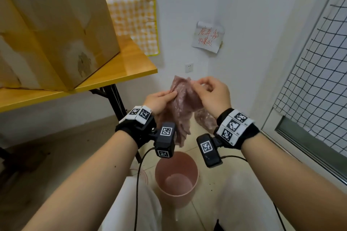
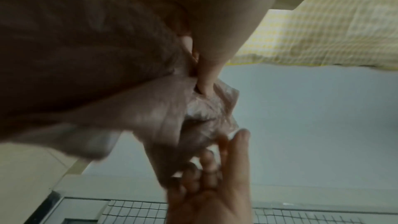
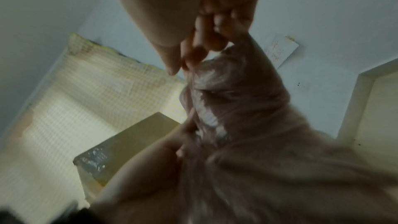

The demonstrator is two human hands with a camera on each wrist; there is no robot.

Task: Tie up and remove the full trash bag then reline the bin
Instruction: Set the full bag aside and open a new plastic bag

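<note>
A: Bag [image 1: 181,103]?
B: Pinkish, translucent, crumpled. Held up in mid-air over the bin [image 1: 176,176], top edge up, rest hanging down between the wrists.
A: Left hand [image 1: 159,102]?
B: Pinching the bag's upper left edge, thumb and fingers closed on the plastic. Same seen from the left wrist: thumb [image 2: 206,81] pressed into the film.
A: Right hand [image 1: 212,93]?
B: Pinching the upper right edge, fingertips curled onto the film. In the right wrist view fingers [image 3: 206,40] bunched on the plastic, rather blurred.
A: Bag mouth open?
B: Cannot tell. Film crinkled and bunched between both hands.
A: Bin?
B: Pink, round, upright on the floor [image 1: 216,189], below the hands, between the knees. No liner inside, bare bottom visible.
A: Other bag?
B: Second pinkish plastic lump [image 1: 205,120] on the floor beyond the bin, partly hidden behind the right wrist. Contents not readable.
A: Around?
B: Yellow table [image 1: 120,73] to the left, big box [image 1: 56,30] on it. Yellow-checked cloth [image 1: 131,5] behind the box against the wall. Paper note [image 1: 207,36] with red handwriting stuck on the white wall, socket [image 1: 188,67] below it. Black mesh [image 1: 315,62] over the window at right.
A: Wrists?
B: Marker bands on both, small cameras hanging under them, cables trailing down.
</note>
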